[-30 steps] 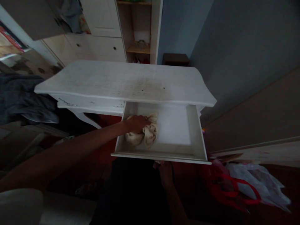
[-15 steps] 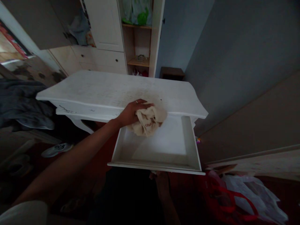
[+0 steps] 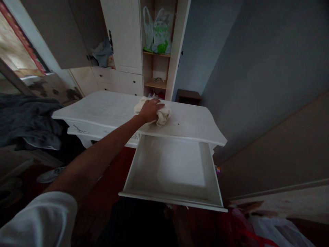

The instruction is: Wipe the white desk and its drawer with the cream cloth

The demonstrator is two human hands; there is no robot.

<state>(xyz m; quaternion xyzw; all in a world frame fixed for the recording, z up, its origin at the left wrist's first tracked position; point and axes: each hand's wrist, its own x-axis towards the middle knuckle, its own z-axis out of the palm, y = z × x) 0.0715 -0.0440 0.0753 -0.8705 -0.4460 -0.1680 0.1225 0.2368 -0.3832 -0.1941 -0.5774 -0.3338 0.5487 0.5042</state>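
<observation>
My left hand presses a cream cloth onto the top of a white table, its fingers bent over the fabric. Below the tabletop, a white drawer is pulled out, and nothing lies inside it. My right hand is low, under the drawer's front edge, dark and partly hidden, so its fingers cannot be made out. A small dark spot shows on the tabletop to the right of the cloth.
Behind the table stands a wardrobe with plastic bags on a shelf. Dark clothes lie at the left. A shoe is on the floor, and a white bag sits at the lower right.
My left hand and the cloth have moved from over the drawer's back edge up onto the tabletop. The view has tilted upward. My right hand remains under the drawer front.
</observation>
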